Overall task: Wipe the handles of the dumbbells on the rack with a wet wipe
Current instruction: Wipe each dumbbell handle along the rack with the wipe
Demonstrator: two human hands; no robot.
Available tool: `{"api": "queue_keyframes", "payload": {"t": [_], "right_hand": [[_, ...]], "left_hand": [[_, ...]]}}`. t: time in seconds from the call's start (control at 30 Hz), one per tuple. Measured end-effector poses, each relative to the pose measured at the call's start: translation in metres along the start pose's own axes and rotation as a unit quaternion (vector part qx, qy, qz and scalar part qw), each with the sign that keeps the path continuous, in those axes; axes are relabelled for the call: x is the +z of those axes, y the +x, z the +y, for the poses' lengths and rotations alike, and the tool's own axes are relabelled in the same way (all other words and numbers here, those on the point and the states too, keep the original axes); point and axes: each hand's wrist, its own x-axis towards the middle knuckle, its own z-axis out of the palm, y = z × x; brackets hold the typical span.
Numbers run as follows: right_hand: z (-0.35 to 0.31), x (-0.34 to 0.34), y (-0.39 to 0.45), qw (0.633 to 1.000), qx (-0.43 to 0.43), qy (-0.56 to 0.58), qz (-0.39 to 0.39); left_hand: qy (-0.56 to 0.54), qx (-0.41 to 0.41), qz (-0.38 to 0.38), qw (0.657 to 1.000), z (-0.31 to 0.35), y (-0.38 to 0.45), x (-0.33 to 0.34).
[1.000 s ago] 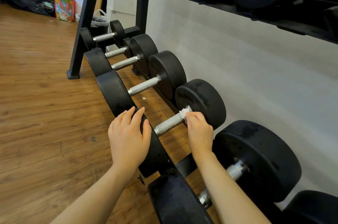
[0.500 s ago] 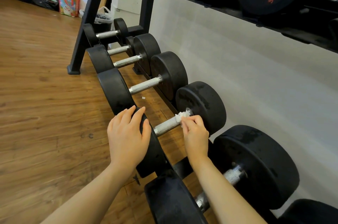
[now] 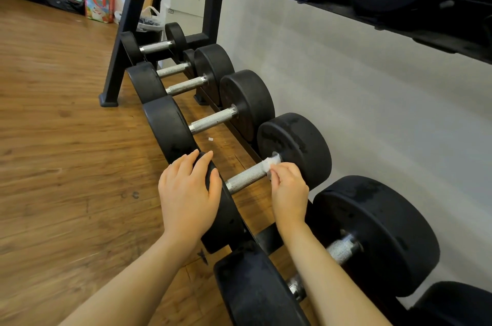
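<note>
The right hand (image 3: 288, 192) is pinching the soft, light white wet wipe (image 3: 270, 165) around the rough, rigid silver knurled metal handle (image 3: 246, 178), while the left hand (image 3: 187, 192), fingers relaxed, is steadying the heavy black rubber dumbbell head (image 3: 226, 216).

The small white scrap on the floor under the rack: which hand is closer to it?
Left. The left hand rests on the near weight head just below the white scrap; the right hand is farther right, at the handle.
</note>
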Motion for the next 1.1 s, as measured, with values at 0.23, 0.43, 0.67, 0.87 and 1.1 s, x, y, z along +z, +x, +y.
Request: {"api": "queue_keyframes", "payload": {"t": [0.23,0.43,0.67,0.87,1.1], "right_hand": [[-0.0004,0.0006,-0.0039,0.998,-0.033,0.039,-0.043],[-0.0013,0.0024,-0.0038,0.998,-0.030,0.032,-0.042],[-0.0020,0.0045,-0.0027,0.999,0.003,0.021,-0.030],[-0.0042,0.0083,-0.0067,0.994,-0.068,0.031,-0.076],[-0.0013,0.0077,-0.0026,0.998,-0.014,0.026,-0.047]], "left_hand": [[0.000,-0.004,0.002,1.000,-0.0007,0.0000,0.0010],[0.002,-0.004,-0.002,1.000,0.0005,0.0000,0.0004],[-0.001,-0.001,-0.001,1.000,0.0009,0.0001,-0.0004],[-0.003,-0.002,-0.001,1.000,-0.0006,0.0006,0.0017],[-0.001,0.002,0.006,1.000,-0.0012,0.0001,0.0024]]}}
